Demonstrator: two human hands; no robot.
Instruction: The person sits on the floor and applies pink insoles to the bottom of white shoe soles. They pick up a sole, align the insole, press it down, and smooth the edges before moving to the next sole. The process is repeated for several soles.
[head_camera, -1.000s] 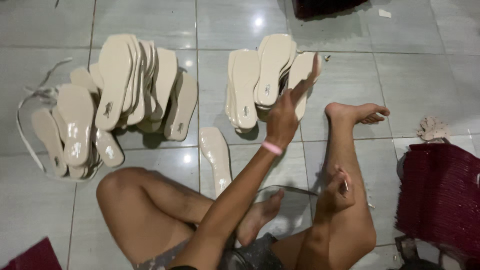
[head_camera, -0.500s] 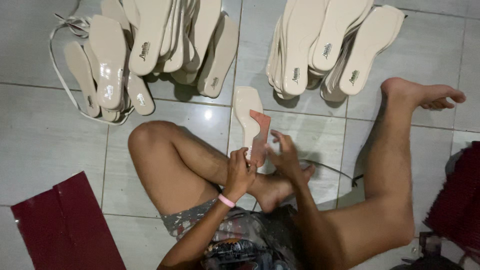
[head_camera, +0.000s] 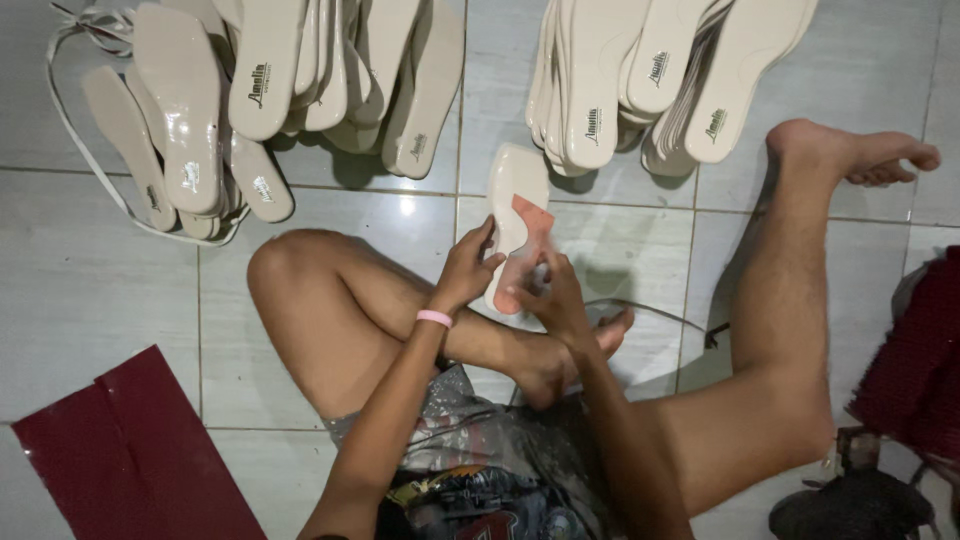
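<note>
I sit on a tiled floor with one knee bent and the other leg stretched out. A cream shoe insole (head_camera: 512, 195) is held up in front of me by both hands. My left hand (head_camera: 467, 268), with a pink band at the wrist, grips its left edge. My right hand (head_camera: 548, 290) holds its lower end together with a small reddish piece (head_camera: 533, 215) that lies against the insole's right side. A clear plastic bit shows between my right fingers.
Two heaps of cream insoles lie ahead: one at upper left (head_camera: 300, 70) bound partly by a white strap (head_camera: 80, 150), one at upper right (head_camera: 650, 80). A dark red sheet (head_camera: 130, 450) lies at lower left. A dark red woven thing (head_camera: 915, 370) sits at the right edge.
A second ago my left arm reached out to the right-hand heap. It came back with an insole, and both hands now hold it close, with the reddish piece against it.
</note>
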